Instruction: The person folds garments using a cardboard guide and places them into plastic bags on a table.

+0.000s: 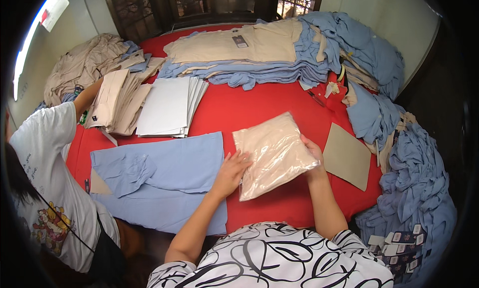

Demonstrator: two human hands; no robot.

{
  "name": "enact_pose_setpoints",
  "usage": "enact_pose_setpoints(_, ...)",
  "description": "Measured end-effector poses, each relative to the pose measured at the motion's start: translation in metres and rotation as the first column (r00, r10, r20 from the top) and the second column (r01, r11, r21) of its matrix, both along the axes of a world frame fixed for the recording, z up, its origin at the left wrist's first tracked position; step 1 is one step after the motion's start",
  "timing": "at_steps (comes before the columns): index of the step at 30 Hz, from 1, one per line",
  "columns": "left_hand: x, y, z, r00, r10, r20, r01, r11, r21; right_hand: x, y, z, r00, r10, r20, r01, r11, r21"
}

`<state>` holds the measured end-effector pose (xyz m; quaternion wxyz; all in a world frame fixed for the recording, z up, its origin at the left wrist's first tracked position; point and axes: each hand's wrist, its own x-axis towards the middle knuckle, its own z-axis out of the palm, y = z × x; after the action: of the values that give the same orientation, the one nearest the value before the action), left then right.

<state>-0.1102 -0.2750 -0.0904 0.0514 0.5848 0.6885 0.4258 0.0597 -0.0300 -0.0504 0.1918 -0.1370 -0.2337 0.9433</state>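
Observation:
A folded beige garment in a clear plastic bag [274, 153] is tilted in front of me above the red table. My right hand [313, 156] grips its right edge, with the thumb side showing and the other fingers hidden under it. My left hand [234, 171] rests at the bag's left edge, its fingers stretched out and apart. Beside the left hand, a light blue garment [199, 158] lies spread on the table, partly folded, with a bit of card at its left end. To the right of the bag lies a flat grey-brown card [348, 156].
The red-covered table [219, 113] bears a stack of white sheets [163, 108], folded beige garments [115, 103] and a tall layered pile [229, 46] at the back. Blue garment heaps [414, 183] line the right, with several tags [404, 245]. A co-worker [55, 163] reaches in at left.

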Motion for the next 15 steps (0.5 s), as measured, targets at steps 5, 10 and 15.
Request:
enact_pose_setpoints(5,-0.007,-0.007,0.069,0.672,-0.202,0.713,-0.007,0.960,0.279,0.001,-0.018,0.070,0.884,-0.056,-0.464,-0.045,0.978,-0.205)
enact_pose_setpoints(10,0.009,0.001,0.093,0.492,-0.412,0.767,-0.105,0.846,0.522,0.002,-0.041,0.125,0.846,-0.253,-0.469,-0.014,0.869,-0.495)
enact_pose_setpoints(15,-0.005,0.036,0.075,0.413,-0.041,0.910,-0.343,0.918,0.197,0.002,-0.094,0.164,0.900,0.121,-0.418,-0.038,0.979,0.202)
